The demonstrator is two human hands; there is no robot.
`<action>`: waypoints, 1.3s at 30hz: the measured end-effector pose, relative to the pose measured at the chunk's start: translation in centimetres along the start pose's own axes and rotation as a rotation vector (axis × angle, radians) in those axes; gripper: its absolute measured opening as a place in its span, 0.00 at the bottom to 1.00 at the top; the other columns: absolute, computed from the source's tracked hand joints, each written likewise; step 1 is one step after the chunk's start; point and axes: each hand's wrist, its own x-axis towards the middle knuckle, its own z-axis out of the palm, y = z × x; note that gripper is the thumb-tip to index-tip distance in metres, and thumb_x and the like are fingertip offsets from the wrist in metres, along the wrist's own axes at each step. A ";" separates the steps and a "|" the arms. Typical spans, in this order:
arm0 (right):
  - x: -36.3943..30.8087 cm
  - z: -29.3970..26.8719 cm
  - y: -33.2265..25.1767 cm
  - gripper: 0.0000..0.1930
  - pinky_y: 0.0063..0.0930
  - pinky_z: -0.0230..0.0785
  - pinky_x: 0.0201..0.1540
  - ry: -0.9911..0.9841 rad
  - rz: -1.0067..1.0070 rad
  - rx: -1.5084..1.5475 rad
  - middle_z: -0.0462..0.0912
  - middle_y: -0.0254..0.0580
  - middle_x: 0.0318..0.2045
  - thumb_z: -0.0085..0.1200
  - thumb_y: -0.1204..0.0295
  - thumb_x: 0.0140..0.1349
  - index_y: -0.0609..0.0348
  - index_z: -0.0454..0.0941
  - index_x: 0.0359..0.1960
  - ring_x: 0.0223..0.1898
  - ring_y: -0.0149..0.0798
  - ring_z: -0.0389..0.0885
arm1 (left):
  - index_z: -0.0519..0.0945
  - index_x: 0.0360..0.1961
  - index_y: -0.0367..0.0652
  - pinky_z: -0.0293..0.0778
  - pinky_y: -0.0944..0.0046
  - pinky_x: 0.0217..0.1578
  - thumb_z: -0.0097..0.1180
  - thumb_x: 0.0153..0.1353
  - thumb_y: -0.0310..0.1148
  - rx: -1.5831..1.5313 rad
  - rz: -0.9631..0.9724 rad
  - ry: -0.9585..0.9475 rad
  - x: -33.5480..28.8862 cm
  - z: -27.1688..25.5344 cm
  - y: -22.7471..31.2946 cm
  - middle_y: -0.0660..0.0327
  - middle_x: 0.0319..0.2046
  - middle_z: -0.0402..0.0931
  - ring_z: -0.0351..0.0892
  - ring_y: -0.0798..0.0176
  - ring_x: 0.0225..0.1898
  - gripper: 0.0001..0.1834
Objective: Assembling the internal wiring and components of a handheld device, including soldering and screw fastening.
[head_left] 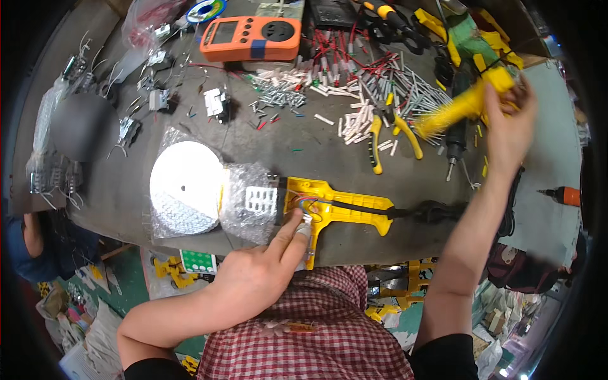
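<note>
My left hand (pixel 263 272) rests on an open yellow handle shell (pixel 354 212). Two of its fingers stretch out onto coloured wires inside, one wearing a pale finger cover; the thumb is hidden. A black cable (pixel 424 212) leaves the shell's right end. To the left, a bubble-wrapped tool body (pixel 244 196) with a vented label joins the shell, beside a round white disc (pixel 185 180) on bubble wrap. My right hand (pixel 512 126) is raised at the far right, closed round a yellow plastic handle piece (pixel 459 107), smeared by motion.
Yellow-handled cutters (pixel 394 136) lie near scattered white sleeves and metal pins. A dark power screwdriver (pixel 456 136) lies below the raised piece. An orange multimeter (pixel 250 38) stands at the back. Wrapped parts (pixel 54 139) sit at far left, an orange-handled screwdriver (pixel 560 195) at far right.
</note>
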 end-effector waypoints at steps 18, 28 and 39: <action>-10.3 -0.6 1.6 0.20 0.38 0.66 0.49 -0.665 -0.239 -0.186 0.76 0.49 0.43 0.59 0.77 0.52 0.64 0.73 0.49 0.46 0.49 0.74 | 0.66 0.57 0.32 0.75 0.66 0.19 0.53 0.48 0.24 -0.102 -0.024 0.072 -0.4 1.3 -0.2 0.43 0.61 0.64 0.81 0.60 0.23 0.31; -14.2 -3.1 -3.0 0.33 0.43 0.62 0.61 -0.777 0.579 0.992 0.74 0.47 0.48 0.60 0.57 0.58 0.66 0.62 0.58 0.50 0.42 0.75 | 0.59 0.61 0.27 0.75 0.63 0.21 0.60 0.46 0.25 -0.191 -0.063 0.146 -0.8 2.5 -0.4 0.43 0.52 0.73 0.81 0.59 0.25 0.39; -17.6 -0.7 -7.3 0.28 0.41 0.63 0.59 -0.832 -0.220 0.254 0.78 0.46 0.51 0.64 0.80 0.42 0.59 0.74 0.51 0.54 0.52 0.74 | 0.46 0.66 0.24 0.76 0.59 0.29 0.66 0.48 0.42 -0.371 -0.011 0.099 -1.5 2.9 -1.7 0.48 0.35 0.77 0.80 0.49 0.30 0.54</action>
